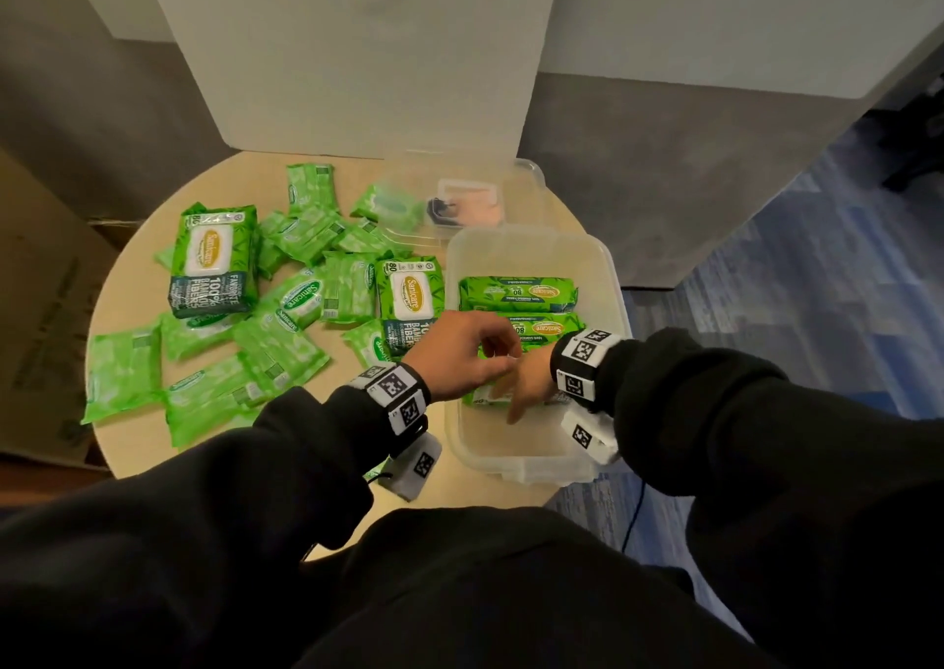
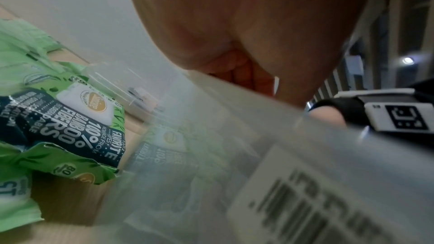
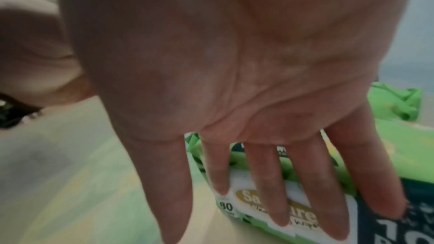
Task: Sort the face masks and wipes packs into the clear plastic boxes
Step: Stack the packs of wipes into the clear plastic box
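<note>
Two large green wipes packs (image 1: 516,290) stand on edge in the near clear box (image 1: 608,280). A third large pack (image 1: 482,396) (image 3: 241,198) lies beneath both hands inside that box. My right hand (image 1: 516,403) (image 3: 270,201) has straight, spread fingers laid on this pack's white lid. Over the same pack's left end hovers my left hand (image 1: 470,352) (image 2: 234,25) with curled fingers; whether it grips the pack is hidden. Two more large packs (image 1: 214,260) (image 1: 408,295) (image 2: 77,123) and several small green packs (image 1: 122,367) lie on the round table.
A second clear box (image 1: 531,173) stands at the back with wrapped face masks (image 1: 465,203) inside. The near box overhangs the table's right edge by the blue carpet. A white partition rises behind the table. A cardboard box stands on the floor at left.
</note>
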Available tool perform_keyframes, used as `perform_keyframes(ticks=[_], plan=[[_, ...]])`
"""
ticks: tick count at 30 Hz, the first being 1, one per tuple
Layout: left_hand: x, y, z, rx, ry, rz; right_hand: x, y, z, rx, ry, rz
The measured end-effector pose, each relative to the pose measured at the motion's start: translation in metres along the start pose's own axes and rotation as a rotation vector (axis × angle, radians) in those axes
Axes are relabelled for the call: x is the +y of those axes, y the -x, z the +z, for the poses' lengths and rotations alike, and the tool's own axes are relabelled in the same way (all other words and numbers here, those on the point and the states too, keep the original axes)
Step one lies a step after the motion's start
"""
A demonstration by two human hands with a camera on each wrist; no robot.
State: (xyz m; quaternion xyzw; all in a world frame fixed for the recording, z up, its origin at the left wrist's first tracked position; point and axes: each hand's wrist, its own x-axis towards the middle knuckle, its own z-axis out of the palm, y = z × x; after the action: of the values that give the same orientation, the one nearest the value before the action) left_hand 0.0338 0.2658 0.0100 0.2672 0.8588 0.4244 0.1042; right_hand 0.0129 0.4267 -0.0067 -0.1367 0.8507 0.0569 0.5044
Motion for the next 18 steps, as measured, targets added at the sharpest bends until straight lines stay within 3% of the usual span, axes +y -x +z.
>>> perform_keyframes(ticks=[8, 14, 16, 18], plan=[[-0.007, 0.007, 0.015, -0.152, -0.611, 0.202, -0.011, -0.001, 0.006, -0.103, -0.027, -0.043], [-0.008, 0.007, 0.012, -0.159, -0.599, 0.273, 0.003, -0.003, -0.004, -0.123, -0.292, -0.056], [-0.007, 0.007, 0.011, -0.155, -0.575, 0.262, 0.012, 0.010, -0.019, -0.018, -0.335, -0.031], [-0.009, 0.007, 0.010, -0.158, -0.538, 0.250, 0.027, 0.017, -0.036, 0.221, -0.439, -0.006]])
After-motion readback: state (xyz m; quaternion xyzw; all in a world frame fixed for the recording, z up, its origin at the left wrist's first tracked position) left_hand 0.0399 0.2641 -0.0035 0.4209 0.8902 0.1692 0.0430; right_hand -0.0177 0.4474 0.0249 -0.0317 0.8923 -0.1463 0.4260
